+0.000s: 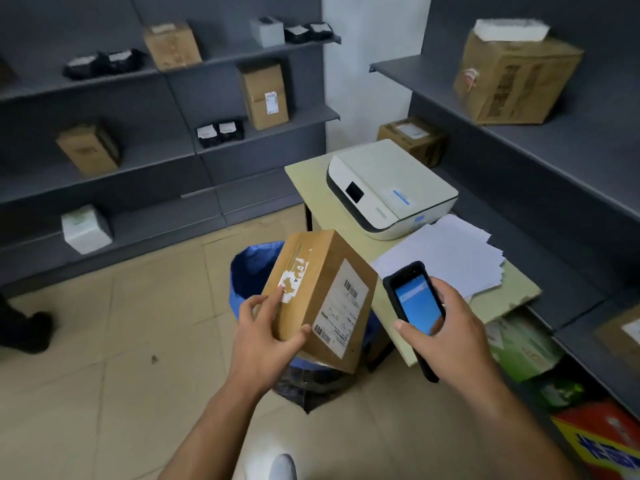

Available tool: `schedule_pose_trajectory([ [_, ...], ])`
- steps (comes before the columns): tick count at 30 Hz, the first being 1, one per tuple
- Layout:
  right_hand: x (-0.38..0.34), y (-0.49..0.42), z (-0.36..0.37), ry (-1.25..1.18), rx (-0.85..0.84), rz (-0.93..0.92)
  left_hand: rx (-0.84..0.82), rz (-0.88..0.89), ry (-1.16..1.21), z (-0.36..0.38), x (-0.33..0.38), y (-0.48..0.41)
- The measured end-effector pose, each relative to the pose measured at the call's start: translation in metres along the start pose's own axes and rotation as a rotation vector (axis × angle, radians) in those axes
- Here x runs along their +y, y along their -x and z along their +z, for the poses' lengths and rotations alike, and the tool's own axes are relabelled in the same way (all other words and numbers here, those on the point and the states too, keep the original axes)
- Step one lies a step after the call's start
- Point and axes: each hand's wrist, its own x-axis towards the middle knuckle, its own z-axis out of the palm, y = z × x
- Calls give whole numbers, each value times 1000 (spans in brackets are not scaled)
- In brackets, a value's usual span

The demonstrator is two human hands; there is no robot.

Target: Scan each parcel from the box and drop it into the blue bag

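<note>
The parcel (311, 292) is plain brown cardboard, matt, with shiny clear tape (304, 252) on one face, a torn white paper sticker (289, 284) and a smooth white paper label (341, 308). The handheld scanner (414, 299) has a matt black plastic casing and a glossy lit screen. The blue bag (252, 268) looks like thin, faintly shiny plastic. The printer (388, 188) is smooth white plastic. The loose sheets (446, 258) are plain white paper, the table top (311, 181) pale matt laminate, the shelves (304, 121) matt grey, the floor tiles (121, 341) smooth beige.

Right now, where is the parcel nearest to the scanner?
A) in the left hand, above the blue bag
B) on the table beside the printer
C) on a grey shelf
A: the left hand grips the parcel above the blue bag; the right hand holds the scanner.
</note>
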Motion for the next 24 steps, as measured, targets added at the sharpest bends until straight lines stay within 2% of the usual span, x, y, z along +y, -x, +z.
schedule_pose_trajectory([
  [7, -72, -49, 96, 44, -53, -47, 76, -71, 53, -75, -73, -69],
  [12, -93, -73, 140, 19, -67, -52, 105, -138, 90, -108, -108, -111],
  [17, -87, -100, 165, 42, -105, -25, 116, -240, 235, -109, -118, -150],
  [24, -59, -163, 173, 21, -151, 19, 105, -330, 300, -73, -118, -194],
])
